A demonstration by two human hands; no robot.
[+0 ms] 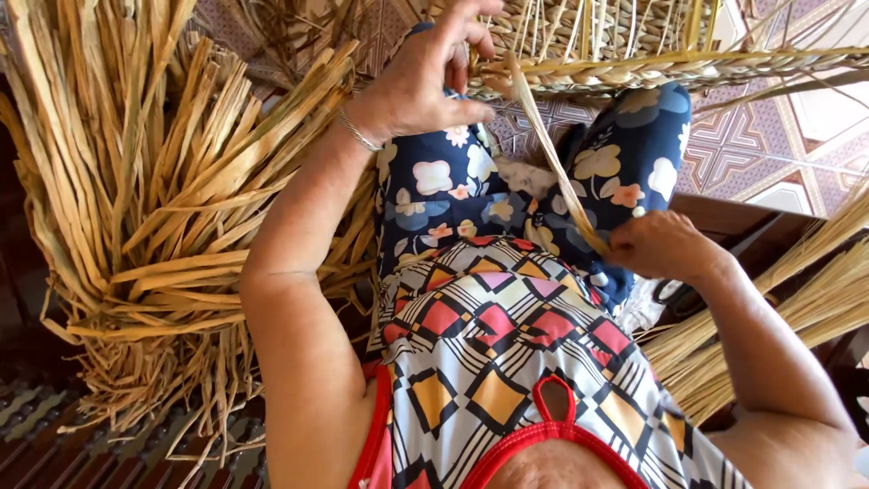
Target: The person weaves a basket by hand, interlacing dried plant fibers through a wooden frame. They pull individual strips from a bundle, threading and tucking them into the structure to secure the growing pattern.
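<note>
A woven straw basket (625,41) rests on my knees at the top of the view, with loose straw ends sticking up from its rim. My left hand (425,77) holds the rim at its left end, fingers curled over the braid. A long flat straw strip (552,154) runs from the rim down toward my lap. My right hand (665,244) pinches the lower end of this strip, pulling it taut. I wear a blue flowered skirt (453,190) and a patterned top.
A large bundle of dried straw leaves (136,199) lies at my left. A second sheaf of thinner straw (797,308) lies at my right. Patterned floor tiles (769,145) show beyond the knees. A dark wooden seat edge (724,213) is at right.
</note>
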